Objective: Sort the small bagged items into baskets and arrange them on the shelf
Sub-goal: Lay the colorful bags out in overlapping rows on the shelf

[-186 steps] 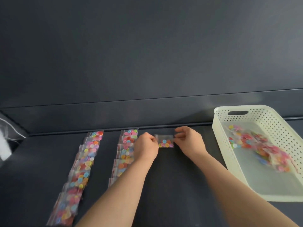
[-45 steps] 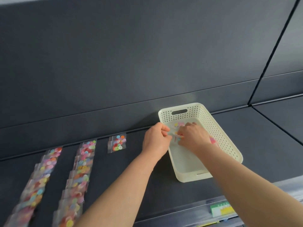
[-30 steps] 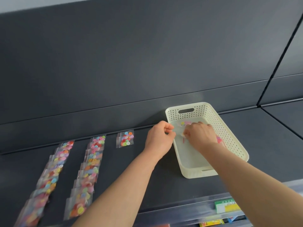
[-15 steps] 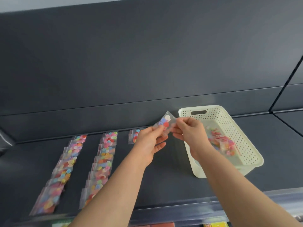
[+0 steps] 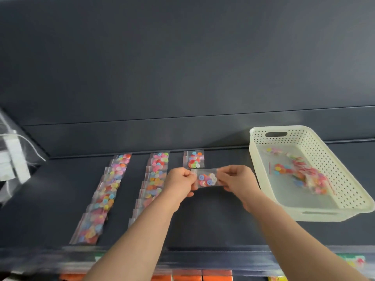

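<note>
Head view shows the left hand [image 5: 181,180] and right hand [image 5: 236,179] pinching the two short ends of a button bag [image 5: 206,178], long axis sideways, just in front of the third row's bag [image 5: 194,159]

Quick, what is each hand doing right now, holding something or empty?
Left hand: fingers pinch the left edge of the small bag of buttons.
Right hand: fingers pinch the same bag's right edge.

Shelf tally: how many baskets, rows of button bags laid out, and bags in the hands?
Baskets: 1, the white basket.
Rows of bags on the shelf: 3, the left row, middle row and a short row.
Bags in hands: 1, the held bag, pinched by left hand and right hand.
Total: 5.
</note>
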### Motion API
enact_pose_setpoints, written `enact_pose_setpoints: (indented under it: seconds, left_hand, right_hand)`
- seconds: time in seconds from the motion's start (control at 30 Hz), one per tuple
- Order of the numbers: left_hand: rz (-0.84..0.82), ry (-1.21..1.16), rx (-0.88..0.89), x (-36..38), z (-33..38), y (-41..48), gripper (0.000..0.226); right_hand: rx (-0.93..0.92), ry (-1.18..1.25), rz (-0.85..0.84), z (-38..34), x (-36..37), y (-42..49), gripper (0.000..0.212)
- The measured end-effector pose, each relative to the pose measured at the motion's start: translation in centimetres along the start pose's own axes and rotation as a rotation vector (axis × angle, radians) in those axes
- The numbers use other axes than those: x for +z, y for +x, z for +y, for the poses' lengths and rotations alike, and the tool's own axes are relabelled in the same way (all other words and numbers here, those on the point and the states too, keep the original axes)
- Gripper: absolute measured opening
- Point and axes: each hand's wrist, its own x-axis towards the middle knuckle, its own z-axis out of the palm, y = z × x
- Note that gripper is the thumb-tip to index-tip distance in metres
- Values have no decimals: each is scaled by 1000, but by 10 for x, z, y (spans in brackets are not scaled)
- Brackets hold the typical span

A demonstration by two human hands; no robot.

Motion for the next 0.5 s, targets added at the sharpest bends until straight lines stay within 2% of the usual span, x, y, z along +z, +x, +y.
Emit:
enact_pose_setpoints:
  seconds: [0.13, 0.27, 0.5]
  left_hand:
    - [58, 84, 9, -3, -6, 10, 8]
    - [108, 198, 53, -8, -5, 27, 20]
    - [108, 458, 59, -11, -11, 60, 22]
  right_hand:
    - [-17, -76, 14, 6, 16, 10, 16]
    - [-123, -260, 76, 1, 31, 24, 24]
    - [-173, -469, 124, -2, 54, 42, 29]
